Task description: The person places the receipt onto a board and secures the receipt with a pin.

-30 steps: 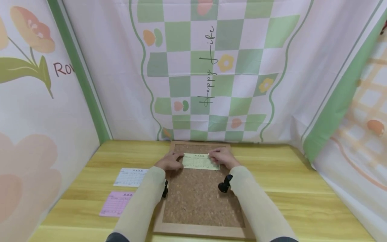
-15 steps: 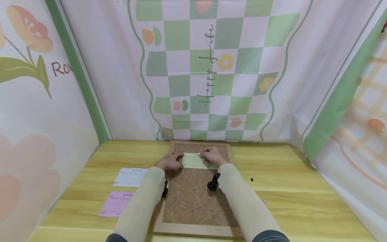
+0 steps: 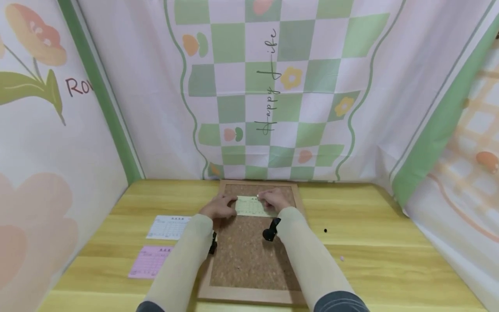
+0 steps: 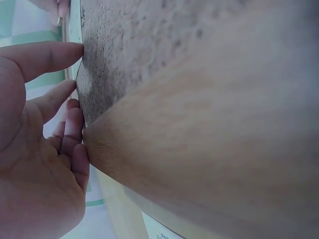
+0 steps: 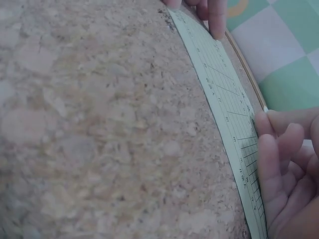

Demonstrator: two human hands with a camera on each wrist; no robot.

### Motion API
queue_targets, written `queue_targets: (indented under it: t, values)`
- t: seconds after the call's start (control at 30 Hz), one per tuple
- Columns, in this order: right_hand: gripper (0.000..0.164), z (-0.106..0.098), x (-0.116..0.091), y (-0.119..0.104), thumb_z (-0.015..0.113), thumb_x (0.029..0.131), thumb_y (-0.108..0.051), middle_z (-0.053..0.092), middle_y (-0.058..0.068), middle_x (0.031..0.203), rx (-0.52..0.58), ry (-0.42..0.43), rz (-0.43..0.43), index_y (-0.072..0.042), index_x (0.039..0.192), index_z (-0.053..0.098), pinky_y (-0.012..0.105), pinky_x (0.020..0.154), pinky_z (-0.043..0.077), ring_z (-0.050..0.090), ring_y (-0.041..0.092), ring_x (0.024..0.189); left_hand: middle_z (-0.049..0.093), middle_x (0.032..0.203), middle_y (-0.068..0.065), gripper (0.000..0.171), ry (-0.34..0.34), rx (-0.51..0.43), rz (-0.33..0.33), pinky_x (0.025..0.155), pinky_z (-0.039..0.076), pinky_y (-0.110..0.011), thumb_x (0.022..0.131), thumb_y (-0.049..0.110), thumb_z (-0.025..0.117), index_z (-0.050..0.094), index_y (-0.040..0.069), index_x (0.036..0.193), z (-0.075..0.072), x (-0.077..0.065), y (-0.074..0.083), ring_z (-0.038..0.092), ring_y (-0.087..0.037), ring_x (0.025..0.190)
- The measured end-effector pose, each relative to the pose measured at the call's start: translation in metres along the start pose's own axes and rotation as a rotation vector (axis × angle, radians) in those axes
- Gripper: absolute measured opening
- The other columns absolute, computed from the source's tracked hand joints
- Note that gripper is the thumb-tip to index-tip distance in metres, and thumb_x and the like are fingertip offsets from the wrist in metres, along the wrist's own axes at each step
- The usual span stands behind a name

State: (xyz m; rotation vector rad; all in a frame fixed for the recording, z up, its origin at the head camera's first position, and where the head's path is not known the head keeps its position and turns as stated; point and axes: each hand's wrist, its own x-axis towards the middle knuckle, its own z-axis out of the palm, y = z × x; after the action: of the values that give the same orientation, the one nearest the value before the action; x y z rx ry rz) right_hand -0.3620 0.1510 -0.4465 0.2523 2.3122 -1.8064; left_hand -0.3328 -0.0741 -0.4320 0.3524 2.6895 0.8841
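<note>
A pale green printed slip (image 3: 247, 206) lies across the upper part of a wood-framed cork board (image 3: 253, 247). My left hand (image 3: 219, 207) rests at the slip's left end, and its extended fingertips (image 4: 70, 50) press the paper against the cork. Near the middle of the slip's top edge, my right hand (image 3: 274, 199) pinches a small white pushpin (image 5: 265, 109) between thumb and forefinger; its point is hidden. The other fingers of that hand lie loosely curled over the printed lines (image 5: 271, 169), covering the slip's right part in the head view.
Left of the board, a white slip (image 3: 167, 227) lies above a pink slip (image 3: 148, 262), both partly behind the left sleeve. On the wooden table to the right sit a small black piece (image 3: 325, 230) and a small pink piece (image 3: 341, 258). A patterned curtain (image 3: 257, 108) hangs behind.
The right hand has moved left from the slip's right end to about the middle of its top edge. Its sleeve has uncovered the small black and pink pieces. The left hand has stayed put.
</note>
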Motion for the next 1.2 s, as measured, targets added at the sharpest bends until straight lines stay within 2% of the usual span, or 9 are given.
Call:
queue_targets:
  t: [0.2, 0.3, 0.63, 0.93, 1.2]
  values:
    - [0.017, 0.002, 0.004, -0.001, 0.064, 0.096, -0.011, 0.049, 0.0, 0.056, -0.007, -0.002, 0.014, 0.003, 0.1, 0.073, 0.025, 0.049, 0.041, 0.041, 0.01, 0.047, 0.041, 0.145, -0.014, 0.063, 0.002, 0.009, 0.024, 0.104, 0.037, -0.045, 0.09, 0.021, 0.065, 0.047, 0.014, 0.15, 0.0, 0.001, 0.001, 0.041, -0.029, 0.128]
    - [0.015, 0.003, 0.005, 0.0, 0.065, 0.096, -0.011, 0.05, 0.0, 0.056, -0.019, 0.004, 0.016, 0.002, 0.097, 0.073, 0.025, 0.049, 0.041, 0.043, 0.01, 0.048, 0.04, 0.146, -0.014, 0.063, -0.003, 0.014, 0.022, 0.103, 0.037, -0.045, 0.091, 0.022, 0.065, 0.047, 0.015, 0.15, 0.0, 0.0, 0.0, 0.041, -0.029, 0.128]
    - [0.015, 0.007, 0.0, -0.001, 0.066, 0.092, -0.006, 0.061, 0.005, 0.066, -0.03, 0.069, -0.04, 0.005, 0.098, 0.074, 0.025, 0.055, 0.049, 0.054, 0.012, 0.058, 0.037, 0.15, -0.013, 0.063, -0.003, 0.018, 0.017, 0.106, 0.036, -0.046, 0.091, 0.023, 0.064, 0.046, 0.017, 0.151, -0.001, 0.001, 0.0, 0.037, -0.03, 0.134]
    - [0.015, 0.01, 0.0, -0.003, 0.066, 0.091, -0.004, 0.066, 0.008, 0.074, -0.05, 0.091, -0.019, 0.004, 0.101, 0.074, 0.024, 0.055, 0.051, 0.059, 0.011, 0.06, 0.036, 0.15, -0.013, 0.063, -0.002, 0.026, 0.018, 0.105, 0.037, -0.047, 0.091, 0.023, 0.064, 0.046, 0.017, 0.151, -0.001, 0.0, 0.0, 0.037, -0.031, 0.134]
    - [0.019, 0.01, -0.001, -0.002, 0.064, 0.095, -0.011, 0.068, 0.009, 0.082, -0.079, 0.085, -0.02, 0.003, 0.105, 0.072, 0.024, 0.059, 0.053, 0.061, 0.011, 0.063, 0.036, 0.149, -0.012, 0.063, -0.005, 0.004, 0.013, 0.104, 0.037, -0.047, 0.091, 0.021, 0.064, 0.046, 0.016, 0.151, -0.003, -0.004, 0.004, 0.038, -0.03, 0.133]
